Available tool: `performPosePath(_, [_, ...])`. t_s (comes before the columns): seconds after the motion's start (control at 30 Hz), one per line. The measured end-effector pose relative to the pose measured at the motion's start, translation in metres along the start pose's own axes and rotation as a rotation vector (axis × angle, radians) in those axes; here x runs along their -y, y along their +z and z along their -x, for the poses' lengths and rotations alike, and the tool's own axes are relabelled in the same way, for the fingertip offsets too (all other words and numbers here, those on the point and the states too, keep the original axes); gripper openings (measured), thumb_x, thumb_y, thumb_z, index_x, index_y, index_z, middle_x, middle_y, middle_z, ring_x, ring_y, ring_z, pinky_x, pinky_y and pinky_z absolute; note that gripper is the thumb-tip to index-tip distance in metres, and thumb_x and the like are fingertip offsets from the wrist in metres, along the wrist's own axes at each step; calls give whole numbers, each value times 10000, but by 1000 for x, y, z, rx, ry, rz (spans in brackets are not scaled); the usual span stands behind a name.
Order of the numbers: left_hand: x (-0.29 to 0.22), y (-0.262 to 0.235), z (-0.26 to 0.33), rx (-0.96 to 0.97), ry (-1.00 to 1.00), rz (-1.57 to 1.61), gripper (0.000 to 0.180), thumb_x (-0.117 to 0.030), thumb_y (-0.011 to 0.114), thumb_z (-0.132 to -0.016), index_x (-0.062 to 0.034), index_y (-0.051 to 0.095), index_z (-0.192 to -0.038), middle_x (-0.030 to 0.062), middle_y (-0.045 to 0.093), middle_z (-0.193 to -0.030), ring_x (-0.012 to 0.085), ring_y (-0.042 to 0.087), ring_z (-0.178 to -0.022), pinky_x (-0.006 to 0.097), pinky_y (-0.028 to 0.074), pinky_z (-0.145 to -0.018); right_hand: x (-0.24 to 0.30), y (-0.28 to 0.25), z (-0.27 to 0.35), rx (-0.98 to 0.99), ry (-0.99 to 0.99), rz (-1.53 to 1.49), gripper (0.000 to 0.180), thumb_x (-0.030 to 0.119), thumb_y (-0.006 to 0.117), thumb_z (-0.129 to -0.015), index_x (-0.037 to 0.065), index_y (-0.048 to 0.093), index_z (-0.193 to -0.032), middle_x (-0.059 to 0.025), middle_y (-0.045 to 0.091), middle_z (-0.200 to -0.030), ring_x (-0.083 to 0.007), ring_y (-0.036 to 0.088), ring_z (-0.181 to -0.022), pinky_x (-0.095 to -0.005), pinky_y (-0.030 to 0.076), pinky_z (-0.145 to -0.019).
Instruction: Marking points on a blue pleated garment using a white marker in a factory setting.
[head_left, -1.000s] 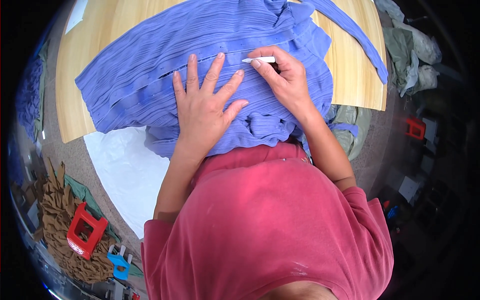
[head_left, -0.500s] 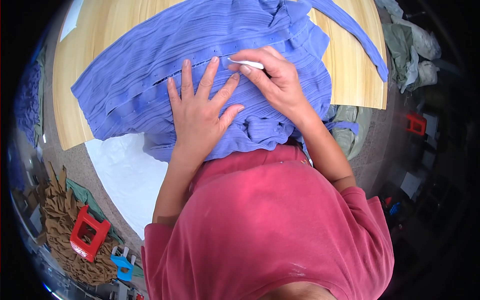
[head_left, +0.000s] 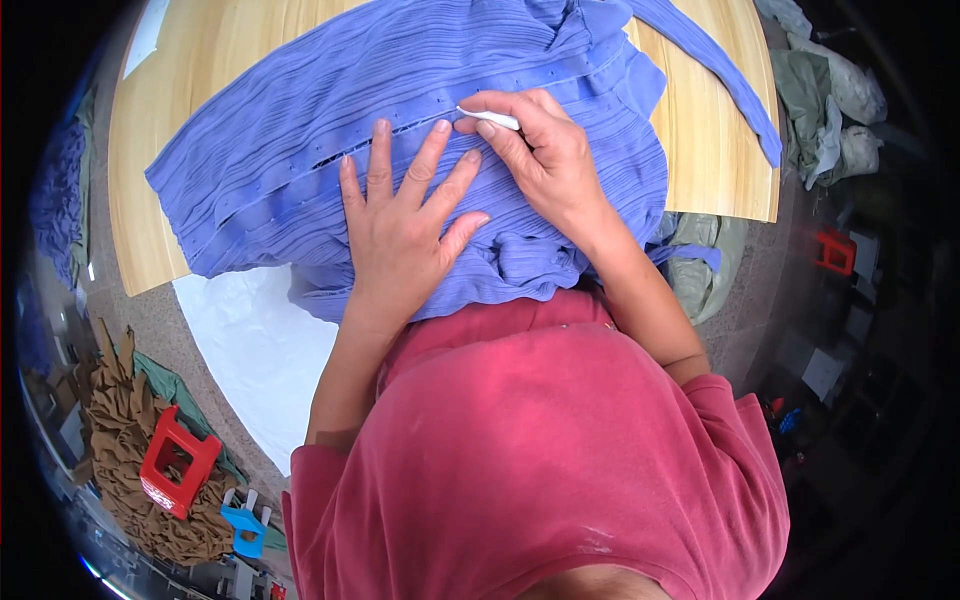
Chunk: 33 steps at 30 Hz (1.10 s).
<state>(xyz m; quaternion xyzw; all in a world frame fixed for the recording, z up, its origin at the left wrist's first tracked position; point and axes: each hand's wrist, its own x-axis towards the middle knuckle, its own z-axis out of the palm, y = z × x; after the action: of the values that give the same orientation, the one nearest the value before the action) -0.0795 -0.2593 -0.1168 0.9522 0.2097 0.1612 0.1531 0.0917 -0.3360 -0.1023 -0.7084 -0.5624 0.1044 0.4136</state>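
Note:
A blue crinkled garment [head_left: 330,95] lies spread over a light wooden table [head_left: 215,95], its near edge bunched against my red shirt. Along a flat band with small evenly spaced marks or holes, a narrow dark gap shows. My left hand [head_left: 400,235] is pressed flat on the cloth, fingers spread, tips by that band. Just right of it, my right hand [head_left: 548,160] pinches a slim white pen-shaped tool [head_left: 498,119] between thumb and fingers. Its thin tip points left at the band; whether it touches the cloth I cannot tell.
A long blue strip [head_left: 715,70] runs along the table's right side. White sheeting [head_left: 255,345] hangs at the near left. On the floor are a brown cloth heap [head_left: 130,440], a red stool [head_left: 180,460] and a small blue stool [head_left: 245,525]. Bags [head_left: 845,85] stand right.
My right hand has shifted slightly upward with the white tool, whose tip now sits a little higher on the band. My left hand stays flat in about the same place on the garment.

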Motion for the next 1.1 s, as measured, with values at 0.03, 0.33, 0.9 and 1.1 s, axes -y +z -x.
performPosePath(0.03, [1,1,1,-13,18,-5,489,-463,696,-784,-264,654,-1228,-38,460,-1461,376,317,-1398,656,212,-1068,0,0,1,-6,6,-3,205,117,626,-931,66,670,-1125,-10,736,-932,-165,564,-855,-280,473,-756])
performPosePath(0.33, [5,2,5,-79,55,104,359,-326,743,-771,-215,713,-1111,-98,606,-1296,280,381,-1379,627,154,-1101,-1,1,-1,-7,31,9,208,120,623,-932,63,662,-1128,-16,741,-929,-169,570,-868,-283,474,-771])
performPosePath(0.9, [4,1,4,-85,56,64,398,-375,710,-795,-195,681,-1149,-62,599,-1302,305,398,-1356,618,154,-1101,-1,3,-1,-50,43,-50,215,115,626,-925,71,668,-1131,2,739,-914,-169,549,-838,-282,465,-745])
performPosePath(1.1, [0,3,1,-80,6,-9,560,-478,679,-798,-165,606,-1257,21,529,-1281,322,408,-1296,628,190,-1080,-1,0,-1,-45,9,-31,223,99,632,-916,71,670,-1134,10,736,-915,-170,523,-804,-285,459,-726])
